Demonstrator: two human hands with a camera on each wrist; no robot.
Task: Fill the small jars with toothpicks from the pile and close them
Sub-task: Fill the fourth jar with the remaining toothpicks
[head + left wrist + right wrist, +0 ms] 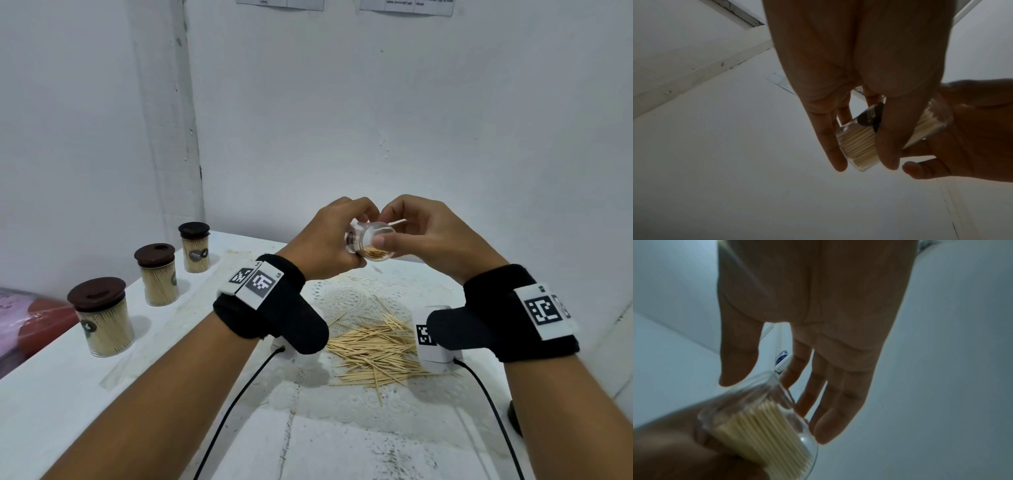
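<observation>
hands: my left hand [322, 240] grips the tilted jar [371, 241] above the pile [373, 349] — right hand [428, 236] pinches toothpicks at its mouth | jar: light, slick, likely brittle — hold mid-body

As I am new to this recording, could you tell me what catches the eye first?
Both hands, raised mid-frame, meet at a clear open jar tipped on its side: the left hand grips it, the right hand at its mouth. Below lies the toothpick pile; three capped jars line the left ledge.
</observation>
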